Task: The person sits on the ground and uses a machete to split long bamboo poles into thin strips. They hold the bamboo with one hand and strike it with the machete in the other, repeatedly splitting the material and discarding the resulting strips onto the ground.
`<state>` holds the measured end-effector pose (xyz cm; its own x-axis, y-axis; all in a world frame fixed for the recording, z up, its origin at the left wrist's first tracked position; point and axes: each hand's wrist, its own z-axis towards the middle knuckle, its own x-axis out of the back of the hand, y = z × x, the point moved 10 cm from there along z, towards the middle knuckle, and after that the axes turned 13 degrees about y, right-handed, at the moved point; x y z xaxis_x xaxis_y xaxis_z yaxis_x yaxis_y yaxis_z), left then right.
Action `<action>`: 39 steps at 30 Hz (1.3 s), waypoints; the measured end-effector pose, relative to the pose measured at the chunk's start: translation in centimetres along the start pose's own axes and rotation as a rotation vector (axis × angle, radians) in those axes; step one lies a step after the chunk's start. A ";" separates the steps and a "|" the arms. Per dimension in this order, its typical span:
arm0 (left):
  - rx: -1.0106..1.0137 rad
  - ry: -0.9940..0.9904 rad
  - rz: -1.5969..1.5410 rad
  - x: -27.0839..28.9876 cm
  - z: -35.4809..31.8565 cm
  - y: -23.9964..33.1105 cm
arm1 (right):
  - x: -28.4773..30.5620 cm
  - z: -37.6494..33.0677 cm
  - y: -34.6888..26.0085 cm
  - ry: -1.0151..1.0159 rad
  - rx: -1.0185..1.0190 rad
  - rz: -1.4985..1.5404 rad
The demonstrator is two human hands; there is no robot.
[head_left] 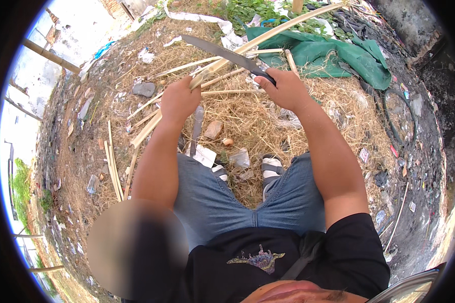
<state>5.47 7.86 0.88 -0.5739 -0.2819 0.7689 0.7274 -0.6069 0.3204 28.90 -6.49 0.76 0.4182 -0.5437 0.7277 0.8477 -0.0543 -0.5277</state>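
The left hand (179, 100) is closed around a long split bamboo strip (222, 63) that runs up across the straw-covered ground (247, 126), while the right hand (287, 90) grips the machete (227, 53) by its handle, the blade lying on the strip. The strip looks light, stiff and splintery — best held well back from the blade, on its smooth outer face.

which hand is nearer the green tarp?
Right. The right hand, gripping the knife, sits just below-left of the green tarp. The left hand, holding the bamboo strip, is farther left across the straw.

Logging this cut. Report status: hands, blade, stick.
Left hand grips bamboo strip. Right hand holds machete, blade resting across strip. Nothing blocking.
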 end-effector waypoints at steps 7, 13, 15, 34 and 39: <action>-0.029 -0.005 0.046 -0.1 -0.2 0.8 | -0.6 0.0 0.9 -0.014 -0.004 0.030; -0.021 0.014 0.010 0.8 0.1 1.1 | 0.2 0.7 2.1 -0.012 -0.083 -0.001; -0.020 -0.027 0.031 -0.2 -0.4 0.7 | 1.0 0.8 3.0 -0.017 -0.108 0.006; 0.002 -0.087 0.034 -0.8 0.0 0.8 | 0.4 0.1 4.4 -0.062 -0.131 0.071; 0.062 -0.118 0.005 -0.3 -0.4 0.4 | 0.3 -0.4 -0.7 -0.005 0.050 -0.021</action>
<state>5.81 7.43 0.59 -0.5243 -0.1935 0.8293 0.7542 -0.5577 0.3467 28.30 -6.93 1.13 0.4021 -0.5385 0.7405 0.8712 -0.0238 -0.4903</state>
